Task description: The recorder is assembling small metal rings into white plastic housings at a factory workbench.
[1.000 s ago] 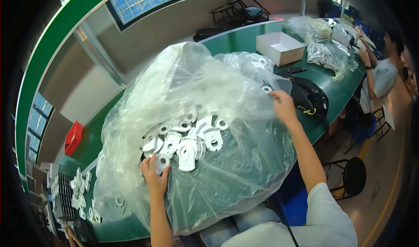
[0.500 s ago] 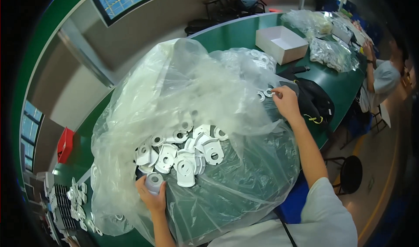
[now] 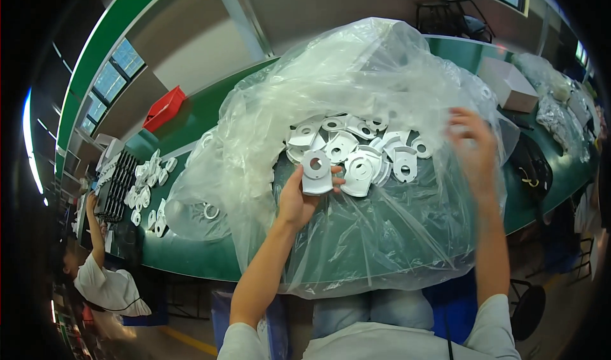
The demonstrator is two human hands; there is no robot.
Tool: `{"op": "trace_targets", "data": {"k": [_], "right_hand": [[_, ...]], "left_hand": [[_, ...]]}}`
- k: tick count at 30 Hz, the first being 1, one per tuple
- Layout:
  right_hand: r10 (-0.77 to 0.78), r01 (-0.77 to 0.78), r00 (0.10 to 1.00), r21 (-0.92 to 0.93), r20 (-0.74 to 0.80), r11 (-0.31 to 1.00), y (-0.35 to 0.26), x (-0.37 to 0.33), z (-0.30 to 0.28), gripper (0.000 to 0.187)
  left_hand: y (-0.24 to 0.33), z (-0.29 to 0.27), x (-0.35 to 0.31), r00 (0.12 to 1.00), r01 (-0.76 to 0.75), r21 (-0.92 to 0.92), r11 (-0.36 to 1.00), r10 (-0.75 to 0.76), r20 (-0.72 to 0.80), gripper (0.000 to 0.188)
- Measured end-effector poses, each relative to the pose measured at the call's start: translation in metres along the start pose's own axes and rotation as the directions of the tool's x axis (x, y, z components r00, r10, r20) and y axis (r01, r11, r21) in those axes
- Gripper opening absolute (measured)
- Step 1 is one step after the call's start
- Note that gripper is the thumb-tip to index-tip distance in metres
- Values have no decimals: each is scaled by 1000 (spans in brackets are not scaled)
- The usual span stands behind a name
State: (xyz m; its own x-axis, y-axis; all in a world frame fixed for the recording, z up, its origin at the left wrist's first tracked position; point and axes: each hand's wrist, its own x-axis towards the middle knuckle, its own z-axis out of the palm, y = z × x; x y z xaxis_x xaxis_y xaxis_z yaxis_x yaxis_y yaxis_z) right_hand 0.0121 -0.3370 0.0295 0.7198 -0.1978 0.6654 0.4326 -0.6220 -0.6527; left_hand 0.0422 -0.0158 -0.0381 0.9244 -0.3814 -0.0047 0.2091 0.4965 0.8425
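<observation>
My left hand (image 3: 294,201) is closed on a white plastic plate part (image 3: 317,183), holding it up in front of the pile. This part has one rounded end with a greyish round face and a hole in it. Just behind lies a heap of similar white plastic parts (image 3: 342,145) inside the mouth of a large clear plastic bag (image 3: 375,54). To the right, my right hand (image 3: 472,140) is in the air over the bag, smeared by motion. Whether its fingers hold anything cannot be made out.
A red bin (image 3: 164,108) sits at the back left of the green table (image 3: 191,253). More white parts (image 3: 147,180) lie beside black racks (image 3: 119,185), near a co-worker (image 3: 108,287). On the right are a white box (image 3: 507,85), bagged goods (image 3: 563,115) and a black bag (image 3: 529,169).
The view has swung left. My right hand has come away from the small white rings at the right. My left hand still holds the plastic part, now raised before the heap.
</observation>
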Motion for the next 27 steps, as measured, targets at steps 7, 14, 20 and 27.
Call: {"op": "trace_targets", "data": {"k": [7, 14, 20, 27], "right_hand": [[-181, 77, 938, 332, 294, 940, -47, -32, 122, 17], [-156, 51, 939, 326, 306, 944, -34, -47, 127, 20], [-99, -47, 860, 271, 500, 962, -29, -56, 136, 25], [-162, 61, 870, 225, 465, 972, -26, -57, 134, 30]], "left_hand": [[-12, 11, -5, 983, 51, -166, 985, -20, 182, 47], [-14, 2, -5, 978, -59, 489, 870, 149, -146, 48], [-11, 1, -2, 993, -55, 46, 997, 59, -97, 38], [-25, 6, 1, 979, -142, 227, 963, 171, -112, 34]]}}
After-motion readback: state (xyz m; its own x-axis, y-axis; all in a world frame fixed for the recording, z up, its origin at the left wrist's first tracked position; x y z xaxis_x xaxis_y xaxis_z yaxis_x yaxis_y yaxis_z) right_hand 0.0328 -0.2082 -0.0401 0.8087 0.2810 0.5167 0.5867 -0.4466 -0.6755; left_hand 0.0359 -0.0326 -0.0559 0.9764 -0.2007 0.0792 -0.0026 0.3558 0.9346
